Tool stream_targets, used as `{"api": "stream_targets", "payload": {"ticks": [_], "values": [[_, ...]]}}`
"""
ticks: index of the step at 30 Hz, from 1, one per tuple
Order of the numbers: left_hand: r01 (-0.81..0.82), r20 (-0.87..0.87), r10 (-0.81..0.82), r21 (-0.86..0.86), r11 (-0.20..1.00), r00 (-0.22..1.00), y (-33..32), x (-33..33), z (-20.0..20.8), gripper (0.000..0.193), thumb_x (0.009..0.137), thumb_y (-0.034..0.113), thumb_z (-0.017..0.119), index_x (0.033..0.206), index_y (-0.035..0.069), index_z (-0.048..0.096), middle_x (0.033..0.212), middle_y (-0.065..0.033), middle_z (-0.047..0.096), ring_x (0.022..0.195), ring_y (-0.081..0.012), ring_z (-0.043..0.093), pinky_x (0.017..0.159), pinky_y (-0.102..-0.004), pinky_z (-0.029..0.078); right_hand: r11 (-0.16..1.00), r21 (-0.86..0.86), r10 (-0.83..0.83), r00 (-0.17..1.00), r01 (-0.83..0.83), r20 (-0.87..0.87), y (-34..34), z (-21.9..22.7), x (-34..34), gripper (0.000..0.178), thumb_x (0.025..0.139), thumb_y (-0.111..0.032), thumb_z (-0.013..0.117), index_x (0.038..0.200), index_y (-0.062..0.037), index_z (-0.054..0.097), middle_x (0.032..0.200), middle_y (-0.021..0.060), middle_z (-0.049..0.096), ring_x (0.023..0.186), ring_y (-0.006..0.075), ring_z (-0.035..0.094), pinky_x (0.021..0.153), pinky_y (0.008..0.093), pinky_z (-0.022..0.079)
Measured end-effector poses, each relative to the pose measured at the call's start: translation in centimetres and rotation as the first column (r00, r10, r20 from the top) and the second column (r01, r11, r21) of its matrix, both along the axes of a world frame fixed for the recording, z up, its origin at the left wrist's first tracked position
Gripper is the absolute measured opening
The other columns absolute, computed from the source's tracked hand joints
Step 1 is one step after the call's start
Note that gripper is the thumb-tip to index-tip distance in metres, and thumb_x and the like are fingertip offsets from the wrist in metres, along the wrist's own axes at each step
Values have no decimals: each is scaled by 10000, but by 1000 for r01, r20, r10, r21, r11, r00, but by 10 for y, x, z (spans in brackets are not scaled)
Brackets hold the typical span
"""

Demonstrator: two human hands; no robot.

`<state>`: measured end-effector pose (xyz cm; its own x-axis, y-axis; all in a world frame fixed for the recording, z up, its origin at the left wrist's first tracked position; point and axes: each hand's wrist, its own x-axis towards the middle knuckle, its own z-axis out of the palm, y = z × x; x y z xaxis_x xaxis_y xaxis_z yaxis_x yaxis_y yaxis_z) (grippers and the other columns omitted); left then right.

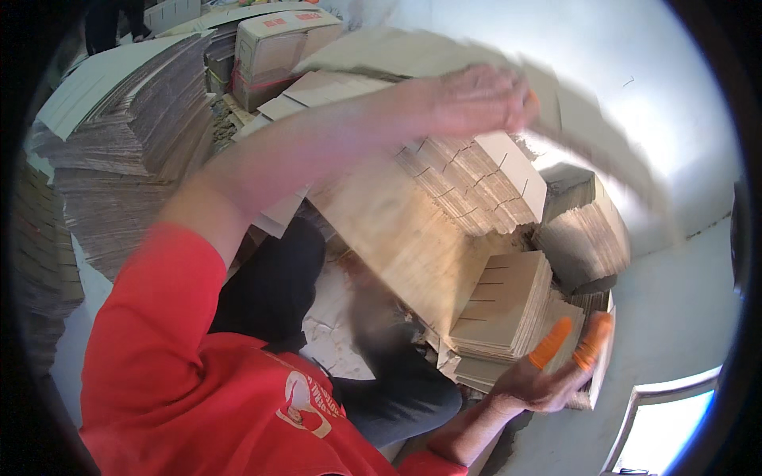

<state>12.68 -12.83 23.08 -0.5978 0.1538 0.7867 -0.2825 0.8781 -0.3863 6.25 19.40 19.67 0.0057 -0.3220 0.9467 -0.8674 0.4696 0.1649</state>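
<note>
The left hand point(484, 99) grips a blurred, thin cardboard sheet point(583, 119); the orange-tipped right hand point(548, 381) spreads beside a slotted, layered stack point(500, 297).

A red shirt point(159, 333) is carrying a pale emblem point(299, 390) and lettering point(322, 399) above dark trousers point(409, 404). Orange covers point(549, 343) are sheathing two fingers point(576, 376) of the right hand point(541, 387); a blurred orange patch point(533, 101) is showing on the left hand point(484, 99).
</note>
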Motion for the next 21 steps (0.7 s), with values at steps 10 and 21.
{"api": "stream_targets", "payload": {"ticks": [10,21], "values": [[-822,601,595,201,534,533,-150,16,-166,241,781,252,719,953,83,726,902,-96,713,822,-289,704,765,-419,544,845,534,-230,917,22,325,33,-159,-66,289,855,-87,631,1140,-38,629,1016,131,672,932,315,648,803,425,513],[-873,771,475,211,439,425,-117,31,-259,903,720,351,818,1440,38,371,1489,-134,377,1289,-392,440,891,-657,458,811,564,-408,842,156,353,64,-179,-125,371,908,-120,591,1268,-32,567,1196,177,626,991,357,603,844,460,482]]}}
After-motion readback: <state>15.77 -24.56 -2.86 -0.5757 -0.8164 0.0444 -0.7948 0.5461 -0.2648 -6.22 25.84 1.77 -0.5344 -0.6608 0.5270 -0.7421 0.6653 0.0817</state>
